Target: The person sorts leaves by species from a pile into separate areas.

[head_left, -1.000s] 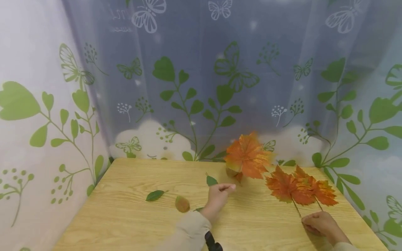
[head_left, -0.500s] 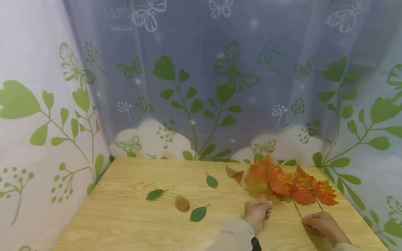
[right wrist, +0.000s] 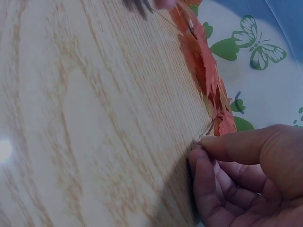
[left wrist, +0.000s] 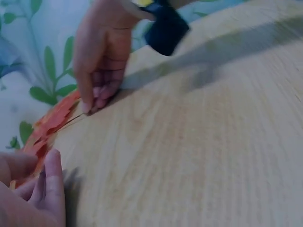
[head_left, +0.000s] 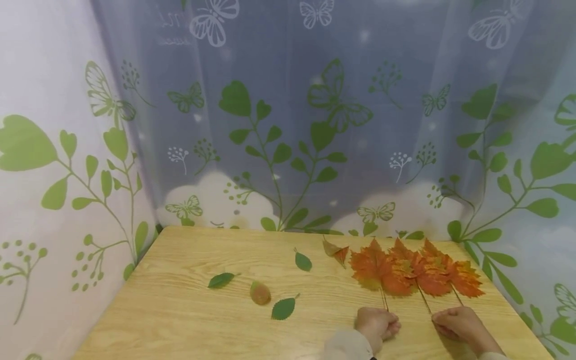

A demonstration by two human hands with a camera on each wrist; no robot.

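Note:
Several orange-red maple leaves (head_left: 405,270) overlap in a row at the table's right, their thin stems pointing toward the person. My left hand (head_left: 378,324) pinches the stem (head_left: 384,300) of the leftmost maple leaf (head_left: 370,265). My right hand (head_left: 461,326) pinches another leaf stem (head_left: 424,300) between thumb and fingertips, low over the wood. In the right wrist view, that right hand (right wrist: 241,175) grips a stem end beside the leaves (right wrist: 203,66). The left wrist view has the left hand (left wrist: 33,194) at the lower left, its stem mostly hidden.
Three small green leaves (head_left: 283,308) and a reddish-green oval leaf (head_left: 260,293) lie on the wooden table (head_left: 189,320). A curled brown leaf (head_left: 336,251) rests beside the maple leaves. A printed curtain (head_left: 288,150) hangs behind the table.
My left hand has moved right and toward the person, bringing its maple leaf down to the left end of the row. My right hand has stayed in place.

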